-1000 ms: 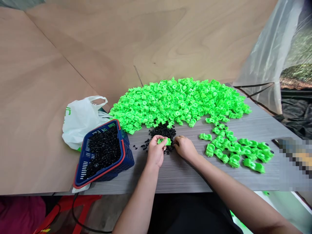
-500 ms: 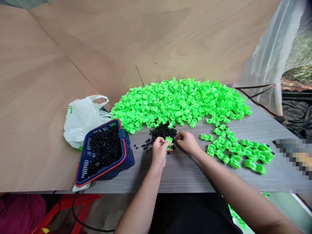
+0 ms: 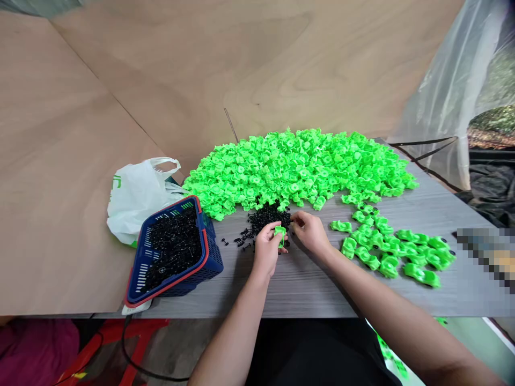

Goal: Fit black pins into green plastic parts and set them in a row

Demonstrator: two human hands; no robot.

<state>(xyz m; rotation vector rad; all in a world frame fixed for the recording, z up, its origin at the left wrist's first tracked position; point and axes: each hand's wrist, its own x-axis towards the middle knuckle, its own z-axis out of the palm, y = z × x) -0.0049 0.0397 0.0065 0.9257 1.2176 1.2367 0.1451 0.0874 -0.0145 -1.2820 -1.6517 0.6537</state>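
My left hand (image 3: 267, 249) is closed around a green plastic toy car body (image 3: 280, 236), its hollow side facing up towards me. Just to the right, my right hand (image 3: 309, 230) has its fingers pinched together at the edge of a pile of black wheel axles (image 3: 269, 219). Whatever sits between those fingertips is too small and hidden to make out. A few axles lie loose on the table left of my left hand. Behind both hands rises a large heap of green car bodies (image 3: 298, 166).
A blue basket (image 3: 215, 257) with red handles, full of black axles, stands at the left. Behind it is a white plastic bag (image 3: 134, 198). Several green cars (image 3: 388, 244), some with black wheels showing, are spread on the grey table (image 3: 314, 289) at right. A wooden panel (image 3: 257, 69) stands behind.
My left hand has shifted slightly right and turned the car body a little. My right hand's fingers have moved slightly beside the axle pile.
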